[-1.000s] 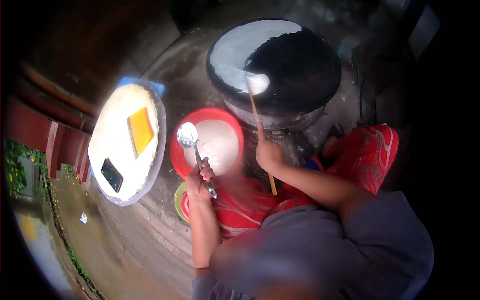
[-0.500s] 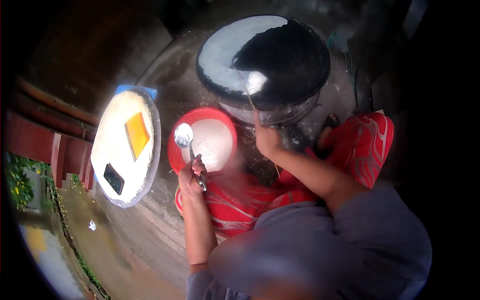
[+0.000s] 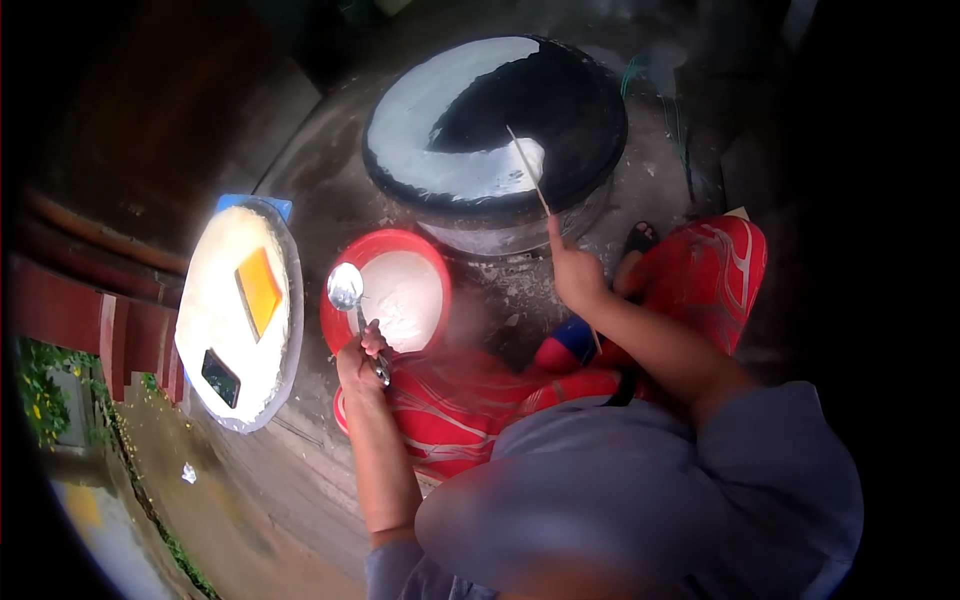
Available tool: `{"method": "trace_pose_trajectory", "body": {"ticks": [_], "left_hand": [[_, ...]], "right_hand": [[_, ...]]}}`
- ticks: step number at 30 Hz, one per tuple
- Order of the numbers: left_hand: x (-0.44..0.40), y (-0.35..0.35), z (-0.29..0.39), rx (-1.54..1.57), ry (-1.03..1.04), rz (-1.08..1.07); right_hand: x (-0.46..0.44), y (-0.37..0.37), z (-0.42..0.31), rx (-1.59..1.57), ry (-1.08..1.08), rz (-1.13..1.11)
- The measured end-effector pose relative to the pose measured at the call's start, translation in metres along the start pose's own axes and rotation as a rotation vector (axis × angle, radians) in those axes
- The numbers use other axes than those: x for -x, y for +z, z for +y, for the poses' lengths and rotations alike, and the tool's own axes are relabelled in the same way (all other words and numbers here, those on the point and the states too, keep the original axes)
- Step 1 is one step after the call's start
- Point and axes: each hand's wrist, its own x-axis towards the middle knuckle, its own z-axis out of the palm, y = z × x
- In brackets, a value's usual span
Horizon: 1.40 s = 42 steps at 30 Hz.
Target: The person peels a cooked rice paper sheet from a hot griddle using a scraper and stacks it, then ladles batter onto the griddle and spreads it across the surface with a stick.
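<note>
My left hand (image 3: pixel 360 362) is closed around the handle of a metal ladle (image 3: pixel 346 287), its shiny bowl held above a red basin (image 3: pixel 440 322) of thick white batter (image 3: pixel 396 298). In my right hand (image 3: pixel 577 278) is a long thin wooden stick (image 3: pixel 533 178), the index finger laid along it. The stick lies over a round black griddle (image 3: pixel 570 105), touching a lump of batter near its front. From that lump a pale band of batter (image 3: pixel 405 125) curves round the left side to the far edge.
To the left stands an oval stack of white sheets (image 3: pixel 215 290), with an orange-yellow diamond-shaped item (image 3: pixel 259 290) and a dark phone (image 3: pixel 221 378) on top. Blue material shows beneath its far end. Red patterned cloth (image 3: pixel 705 270) covers my knees. Green strands lie beyond the griddle.
My right hand has swept the stick rightward, and the batter band now reaches farther right along the griddle's front. The ladle stays over the basin. The whole view has shifted slightly.
</note>
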Motion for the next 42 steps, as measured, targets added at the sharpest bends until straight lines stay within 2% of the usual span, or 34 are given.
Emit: {"method": "trace_pose_trajectory", "body": {"ticks": [3,6,8,10,11,13,14,16,17,18,20,22,24,26,27,28,30,32,36,37,38,40,41,42], "left_hand": [[-0.002,0.004,-0.001,-0.022,0.034,0.054],[-0.003,0.005,0.000,-0.022,0.030,0.087],[-0.008,-0.005,0.006,-0.009,-0.044,-0.029],[-0.006,0.001,0.001,-0.001,-0.013,0.015],[-0.006,0.004,0.000,0.006,0.023,0.059],[-0.009,0.005,0.001,0.012,0.023,0.056],[-0.009,0.003,0.002,0.019,0.026,0.058],[-0.011,0.004,0.002,0.020,0.027,0.062],[-0.011,0.006,0.002,0.010,0.023,0.060],[-0.011,0.009,0.000,0.005,0.020,0.057],[-0.012,0.013,-0.002,0.049,0.021,0.085],[-0.013,0.014,-0.002,0.071,0.020,0.122],[-0.014,0.020,-0.005,0.032,0.025,0.141],[-0.016,0.024,-0.007,0.052,0.022,0.142],[-0.019,0.025,-0.006,0.041,0.030,0.159],[-0.021,0.027,-0.007,0.041,0.029,0.162],[-0.024,0.031,-0.009,0.059,0.026,0.140],[-0.028,0.032,-0.010,0.055,0.037,0.147],[-0.033,0.037,-0.008,0.074,-0.015,0.124],[-0.035,0.040,-0.008,0.065,0.005,0.159],[-0.036,0.041,-0.008,0.056,0.027,0.194],[-0.037,0.038,-0.006,0.053,0.012,0.169],[-0.037,0.036,-0.004,0.050,0.019,0.175],[-0.039,0.036,-0.003,0.045,0.024,0.183]], "right_hand": [[0.004,0.006,-0.001,0.179,-0.258,0.064],[-0.010,0.019,0.029,0.042,-0.229,0.072],[-0.025,0.008,0.057,0.073,-0.090,-0.025],[-0.031,0.000,0.074,-0.034,-0.047,0.122],[-0.035,-0.002,0.078,-0.032,-0.044,0.122],[-0.043,-0.020,0.068,-1.243,0.516,-0.235],[-0.035,-0.017,0.057,-1.039,0.408,-0.170],[-0.008,-0.004,0.050,-0.450,-0.181,0.191],[-0.005,-0.007,0.058,-0.361,-0.253,0.218],[-0.007,-0.015,0.071,-0.363,-0.247,0.217],[-0.024,-0.030,0.106,-0.122,0.017,0.144],[-0.047,-0.043,0.138,-0.088,-0.003,0.182],[-0.058,-0.048,0.138,-0.082,0.032,0.251],[-0.063,-0.050,0.125,-0.532,0.217,0.164],[-0.053,-0.055,0.117,-0.473,0.127,0.164],[-0.046,-0.047,0.122,-0.400,-0.134,0.235],[-0.042,-0.052,0.148,-0.203,-0.227,0.158],[-0.065,-0.051,0.187,-0.129,-0.146,0.296],[-0.113,-0.071,0.195,-0.035,0.009,0.261],[-0.119,-0.068,0.187,-0.212,0.119,0.240],[-0.121,-0.056,0.186,-0.547,0.213,0.137],[-0.092,-0.056,0.179,-0.649,-0.016,0.058],[-0.086,-0.061,0.186,-0.651,-0.017,0.053],[-0.078,-0.067,0.200,-0.402,-0.242,0.092]]}}
